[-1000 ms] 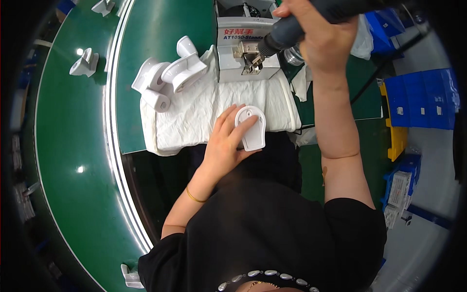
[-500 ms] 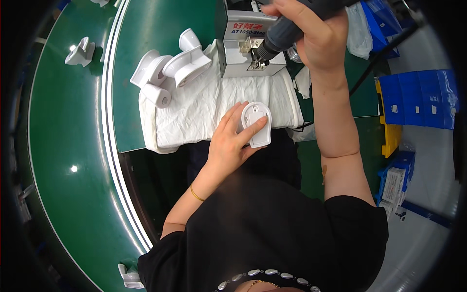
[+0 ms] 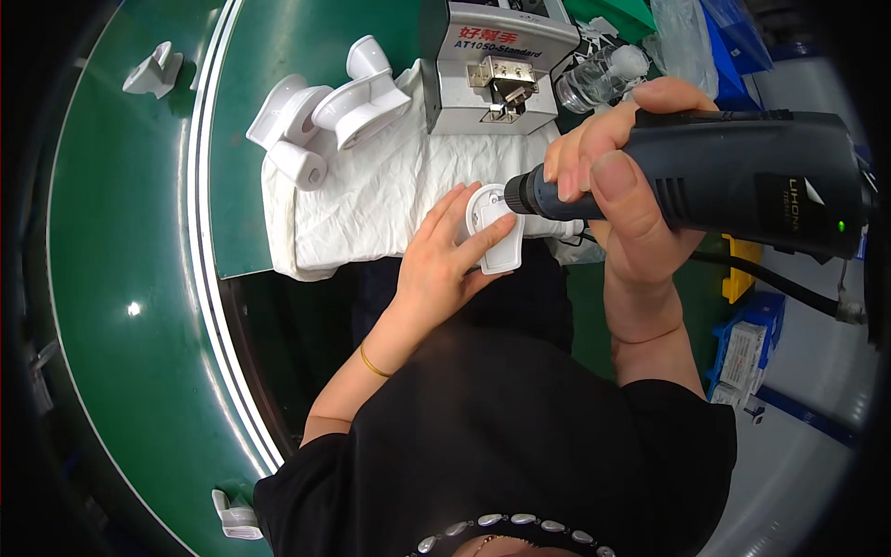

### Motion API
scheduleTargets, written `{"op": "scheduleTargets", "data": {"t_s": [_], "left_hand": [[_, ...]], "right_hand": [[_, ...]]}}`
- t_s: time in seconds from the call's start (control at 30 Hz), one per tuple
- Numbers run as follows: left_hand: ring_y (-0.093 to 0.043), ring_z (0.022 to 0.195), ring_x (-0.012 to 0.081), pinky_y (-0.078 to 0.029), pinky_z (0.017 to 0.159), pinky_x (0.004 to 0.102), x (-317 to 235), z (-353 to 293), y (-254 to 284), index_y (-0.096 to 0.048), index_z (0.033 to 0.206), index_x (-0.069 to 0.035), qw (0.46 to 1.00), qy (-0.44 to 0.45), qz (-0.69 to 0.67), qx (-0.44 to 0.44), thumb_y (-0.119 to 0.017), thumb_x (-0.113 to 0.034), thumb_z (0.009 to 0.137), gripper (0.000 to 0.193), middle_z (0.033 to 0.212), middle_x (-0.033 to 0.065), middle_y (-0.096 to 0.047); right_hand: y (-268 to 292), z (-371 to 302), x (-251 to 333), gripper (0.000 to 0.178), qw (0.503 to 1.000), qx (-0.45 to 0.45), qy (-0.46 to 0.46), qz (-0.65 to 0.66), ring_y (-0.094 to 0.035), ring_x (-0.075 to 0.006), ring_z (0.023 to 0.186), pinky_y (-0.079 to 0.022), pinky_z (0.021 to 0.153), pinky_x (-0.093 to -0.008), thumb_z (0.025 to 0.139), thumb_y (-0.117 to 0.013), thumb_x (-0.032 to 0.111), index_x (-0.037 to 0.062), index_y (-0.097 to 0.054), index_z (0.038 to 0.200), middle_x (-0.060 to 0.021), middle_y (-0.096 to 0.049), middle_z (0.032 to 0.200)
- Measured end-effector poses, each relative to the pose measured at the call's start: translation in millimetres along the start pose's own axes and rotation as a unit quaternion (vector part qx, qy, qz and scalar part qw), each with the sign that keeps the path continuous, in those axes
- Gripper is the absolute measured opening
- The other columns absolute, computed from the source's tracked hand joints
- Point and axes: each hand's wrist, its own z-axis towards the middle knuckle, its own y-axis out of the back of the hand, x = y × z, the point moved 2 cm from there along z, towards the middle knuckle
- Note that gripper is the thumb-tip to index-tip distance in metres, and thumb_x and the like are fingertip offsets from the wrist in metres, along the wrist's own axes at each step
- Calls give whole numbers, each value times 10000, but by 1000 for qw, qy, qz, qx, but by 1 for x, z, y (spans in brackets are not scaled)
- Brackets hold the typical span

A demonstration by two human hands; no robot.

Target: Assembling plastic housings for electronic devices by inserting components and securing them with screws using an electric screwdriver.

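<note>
My left hand (image 3: 445,243) grips a small white plastic housing (image 3: 502,255) near the front edge of the cloth, thumb across its open, recessed face. In my right hand (image 3: 624,176) is a black electric screwdriver (image 3: 724,186), lying nearly level with its tip pointing left. The tip meets the upper part of the housing's recess; whether a screw sits there is too small to tell. Behind stands a grey screw feeder (image 3: 497,88) with a metal pick-up point at its front.
Several white plastic parts (image 3: 357,111) lie at the back left on a white cloth (image 3: 371,195). A clear jar (image 3: 594,79) stands right of the feeder. Left runs a green conveyor belt (image 3: 121,278) carrying more white parts. A cable (image 3: 780,283) trails from the right; a blue bin (image 3: 747,339) sits lower right.
My right hand has brought the screwdriver from the feeder's pick-up point toward me, down to the white housing. The left hand keeps its hold on the housing almost unmoved.
</note>
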Motion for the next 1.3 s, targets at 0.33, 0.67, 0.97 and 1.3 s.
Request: {"op": "scheduleTargets", "data": {"t_s": [0.33,0.67,0.97,1.3], "left_hand": [[-506,1245,395,-472,1000,428,3,-1,0,-672,1215,-207,1000,-5,1,-2,-856,-121,556,689,1348,185,-522],[-514,1234,403,-474,996,429,9,-4,-1,-670,1217,-199,1000,-13,-2,-8,-853,-116,549,697,1349,197,-517],[-522,1226,392,-479,986,428,10,-5,-3,-665,1226,-210,1000,-24,3,-13,-855,-123,544,713,1348,196,-519],[-546,1202,364,-489,967,423,6,-9,-1,-620,1269,-139,999,-34,19,-31,-881,-147,580,737,1340,188,-535]], "right_hand": [[3,-9,-3,448,995,34,-7,-91,-573,-180,671,-493,710,-400,885,-596,29,63,-377,1274,-87,-560,791],[-4,-8,-10,392,992,59,17,-110,-567,-164,672,-498,696,-397,889,-566,-20,54,-373,1223,-88,-563,801],[-8,-13,-20,396,997,-42,-1,65,-604,-115,686,-483,660,-230,780,-708,-54,-85,-513,1124,-60,-624,805],[217,-43,-113,290,868,-403,-289,-11,-637,-173,741,-582,591,-355,783,-798,97,-23,-603,960,-78,-614,831]]}}
